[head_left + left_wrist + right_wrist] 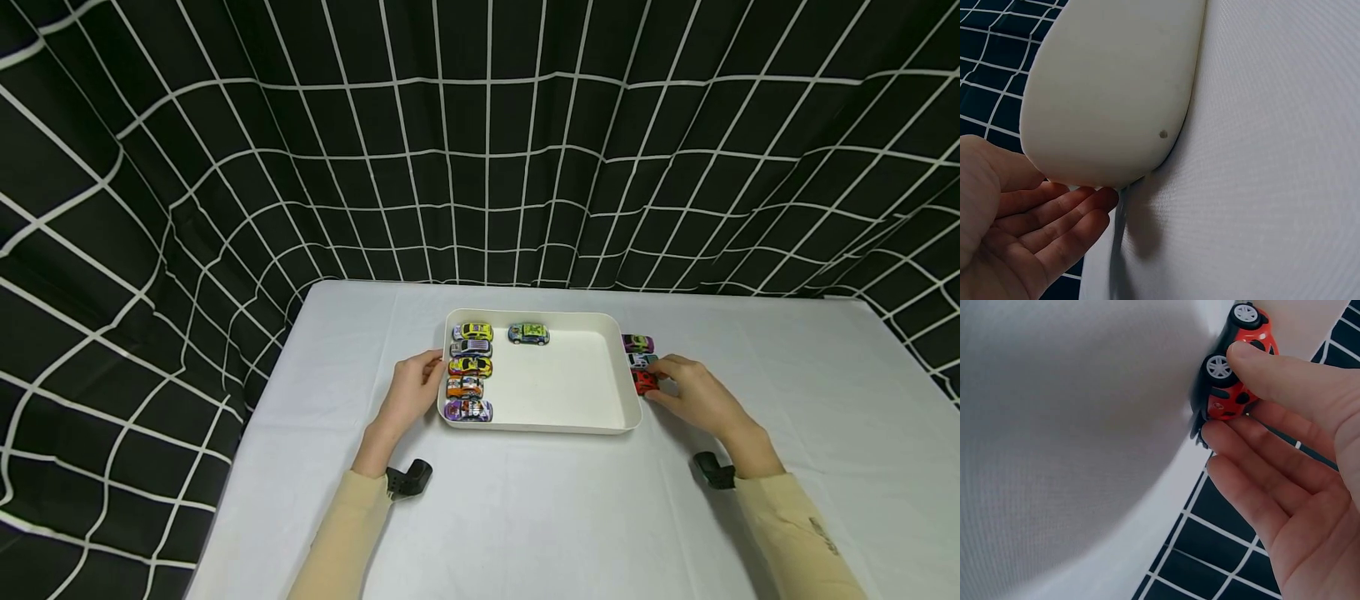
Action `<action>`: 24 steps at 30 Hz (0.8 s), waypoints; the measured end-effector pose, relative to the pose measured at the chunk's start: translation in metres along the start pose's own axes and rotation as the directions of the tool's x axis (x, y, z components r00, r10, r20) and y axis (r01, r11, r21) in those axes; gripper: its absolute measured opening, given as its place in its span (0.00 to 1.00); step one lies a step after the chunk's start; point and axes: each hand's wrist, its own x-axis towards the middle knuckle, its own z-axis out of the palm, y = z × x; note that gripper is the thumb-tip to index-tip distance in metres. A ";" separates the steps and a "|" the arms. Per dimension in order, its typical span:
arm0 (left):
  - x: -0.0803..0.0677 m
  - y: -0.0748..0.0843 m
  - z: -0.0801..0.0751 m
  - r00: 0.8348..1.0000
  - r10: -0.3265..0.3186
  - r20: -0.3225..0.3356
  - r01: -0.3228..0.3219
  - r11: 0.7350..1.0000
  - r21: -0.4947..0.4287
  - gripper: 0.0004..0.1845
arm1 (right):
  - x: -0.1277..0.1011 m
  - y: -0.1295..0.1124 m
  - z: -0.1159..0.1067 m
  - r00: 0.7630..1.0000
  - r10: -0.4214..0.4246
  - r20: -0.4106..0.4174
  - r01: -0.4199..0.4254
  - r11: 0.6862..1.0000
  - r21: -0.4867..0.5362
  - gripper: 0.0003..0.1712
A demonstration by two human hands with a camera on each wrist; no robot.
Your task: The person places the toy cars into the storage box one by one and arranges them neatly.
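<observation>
Head view: red toy car with black spots (642, 382) on the table (540, 508), just outside the right wall of a white rectangular plastic tray with rounded corners (558, 430). Tray wall covers the left ends of this car and its two neighbours; right hand (701, 393) covers part of the red one's right end. Pale toy car with teal panels (639, 360) just behind it, partly under the fingers, contact unclear; green-and-magenta toy car (639, 343) behind that, mostly visible. Markings too small to read.

Right wrist view: thumb on the red car's wheel side, fingers at its near end and far side, so right grip is narrow, pinching it. Far end cut by the top edge; middle partly under the thumb. Small dark part below the near end, too blurred to name.

Red car's long axis: roughly left-right from the head; steep slant, upper right to lower left, at the wrist. Wheels toward the cloth, roof away, so it seems upright, though nose and tail can't be told apart.

Left hand (408, 387) at the tray's left wall, grip loose, fingers slightly bent, fingertips against the outside. Left wrist view: tray wall only, top cropped, contents hidden.

Inside tray: five multicoloured toy cars (470, 367) in a column along the left wall, long axes left-right; one green-and-blue toy car (528, 333) apart near the back wall, same axis.
</observation>
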 end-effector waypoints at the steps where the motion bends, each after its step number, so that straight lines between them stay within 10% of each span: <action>1: 0.000 0.000 0.000 1.000 -0.002 0.002 0.002 1.000 0.001 0.15 | 0.000 0.000 0.000 1.000 0.000 0.001 0.000 1.000 -0.003 0.15; 24: 0.000 0.002 -0.001 1.000 -0.006 0.006 0.006 1.000 -0.001 0.15 | -0.004 0.003 0.002 0.999 -0.047 -0.022 0.046 0.998 -0.047 0.15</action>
